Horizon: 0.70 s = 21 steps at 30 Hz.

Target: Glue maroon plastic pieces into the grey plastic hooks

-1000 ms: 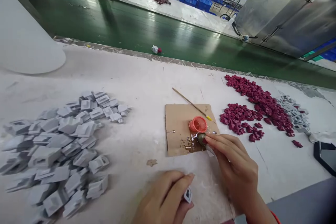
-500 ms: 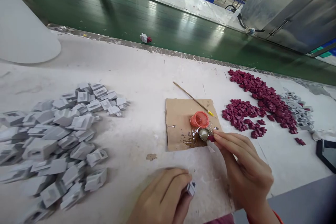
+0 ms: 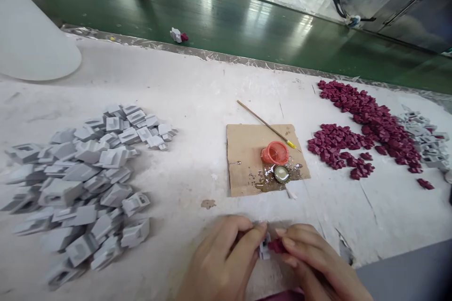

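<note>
My left hand [image 3: 222,263] pinches a small grey plastic part [image 3: 263,249] at the near edge of the white table. My right hand [image 3: 314,263] pinches a small dark red piece [image 3: 276,245] and holds it against the grey part. Both hands meet in front of me. Beyond them lies a brown cardboard square [image 3: 247,150] with an orange cap [image 3: 275,153], a metal bottle cap [image 3: 281,174] and wet glue spots on it. A thin stick [image 3: 264,123] rests across its far corner.
A large heap of grey parts [image 3: 81,183] lies at the left. Dark red pieces [image 3: 356,127] are piled at the right, with more grey parts [image 3: 423,138] beyond them. A white cone-shaped object [image 3: 31,42] stands far left. A green floor strip [image 3: 212,14] runs behind the table.
My right hand left the metal cap on the cardboard and came back with the red piece to meet my left hand and its grey part. The view tilted down.
</note>
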Motion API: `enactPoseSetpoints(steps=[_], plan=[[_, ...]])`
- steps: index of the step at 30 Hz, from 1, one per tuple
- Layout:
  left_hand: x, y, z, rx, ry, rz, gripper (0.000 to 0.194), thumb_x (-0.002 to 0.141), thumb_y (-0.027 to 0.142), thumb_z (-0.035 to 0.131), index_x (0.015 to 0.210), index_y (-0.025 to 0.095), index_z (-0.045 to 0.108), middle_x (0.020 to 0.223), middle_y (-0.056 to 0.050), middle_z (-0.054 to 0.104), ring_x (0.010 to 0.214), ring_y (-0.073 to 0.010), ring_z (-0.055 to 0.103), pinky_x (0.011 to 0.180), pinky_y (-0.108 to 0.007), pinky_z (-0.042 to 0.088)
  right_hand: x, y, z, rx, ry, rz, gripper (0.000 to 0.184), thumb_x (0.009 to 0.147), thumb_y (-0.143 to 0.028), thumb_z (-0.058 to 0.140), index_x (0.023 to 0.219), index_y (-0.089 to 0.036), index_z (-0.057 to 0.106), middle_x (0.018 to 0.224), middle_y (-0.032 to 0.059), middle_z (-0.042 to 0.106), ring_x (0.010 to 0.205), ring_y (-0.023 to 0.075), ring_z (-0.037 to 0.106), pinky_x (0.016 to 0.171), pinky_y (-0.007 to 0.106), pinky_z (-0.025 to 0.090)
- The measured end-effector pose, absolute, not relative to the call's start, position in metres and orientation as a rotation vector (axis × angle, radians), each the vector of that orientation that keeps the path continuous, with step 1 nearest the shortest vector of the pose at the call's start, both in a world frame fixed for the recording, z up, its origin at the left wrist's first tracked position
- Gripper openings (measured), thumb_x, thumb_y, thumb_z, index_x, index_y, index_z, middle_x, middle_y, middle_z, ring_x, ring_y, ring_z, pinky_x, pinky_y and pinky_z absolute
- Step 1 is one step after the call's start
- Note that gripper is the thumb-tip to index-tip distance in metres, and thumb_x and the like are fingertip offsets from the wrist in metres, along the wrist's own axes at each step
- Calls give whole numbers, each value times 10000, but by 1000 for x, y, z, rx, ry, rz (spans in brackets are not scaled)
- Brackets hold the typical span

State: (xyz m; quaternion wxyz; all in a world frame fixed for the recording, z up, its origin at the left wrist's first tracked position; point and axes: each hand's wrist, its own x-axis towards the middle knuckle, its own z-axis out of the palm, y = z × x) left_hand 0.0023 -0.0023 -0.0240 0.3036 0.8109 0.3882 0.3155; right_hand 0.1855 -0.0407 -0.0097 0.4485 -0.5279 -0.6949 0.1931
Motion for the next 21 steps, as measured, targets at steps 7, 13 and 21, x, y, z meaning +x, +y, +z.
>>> enactPoseSetpoints(steps=[7,13,21], plan=[[1,-2,-26,2124,1015,821,301,984,83,447,1214,190,609,969,-51,697,860,-168,690,764,-243,609,187,-38,-4,-1271,-1855,473,302,889,-5,601,1138,-162,668,1014,84,722,952,191,697,761,260,628],[1,-2,-29,2130,989,832,288,986,92,459,1228,190,581,974,-53,691,855,-183,688,732,-265,620,188,-47,-5,-1318,-1963,479,268,920,-56,610,1166,-152,659,1031,102,703,1027,211,674,775,279,629],[1,-2,-30,2108,1015,821,236,959,101,519,1156,207,597,990,-47,713,894,-165,713,808,-240,604,184,-42,-14,-1602,-1689,243,231,925,-413,665,1040,-228,742,959,94,711,859,239,701,707,341,628]])
